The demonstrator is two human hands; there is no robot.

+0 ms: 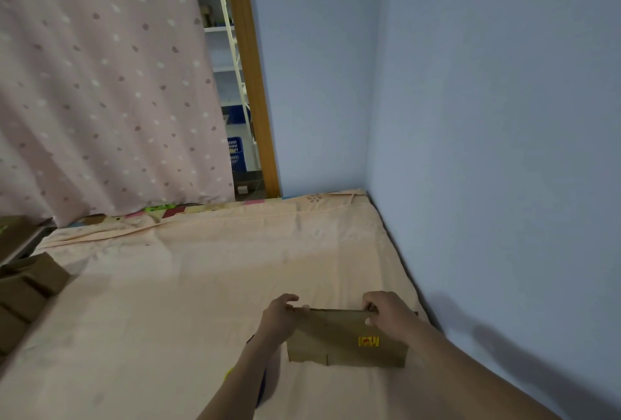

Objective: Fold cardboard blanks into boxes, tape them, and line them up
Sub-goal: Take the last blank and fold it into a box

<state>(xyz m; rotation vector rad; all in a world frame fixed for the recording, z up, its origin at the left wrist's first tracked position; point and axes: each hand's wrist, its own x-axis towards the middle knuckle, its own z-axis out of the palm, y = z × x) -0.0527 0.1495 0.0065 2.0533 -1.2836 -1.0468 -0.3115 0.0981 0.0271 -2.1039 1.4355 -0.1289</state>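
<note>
Cardboard blank [339, 335] sits between left hand [280, 315] and right hand [386, 312], both gripping it.

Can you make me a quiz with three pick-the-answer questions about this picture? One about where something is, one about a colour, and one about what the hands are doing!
1. Where do the finished brown cardboard boxes sit?
A. by the left edge
B. against the blue wall
C. on the white shelves

2. What colour is the small sticker on the flat brown cardboard blank?
A. green
B. yellow with red
C. white

3. What are the hands doing?
A. both gripping the blank
B. one is waving
C. both resting flat on the sheet

Answers:
1 A, they line the left side of the peach bedsheet.
2 B, it shows yellow with red marks.
3 A, the left hand and right hand curl over its top corners.
</note>
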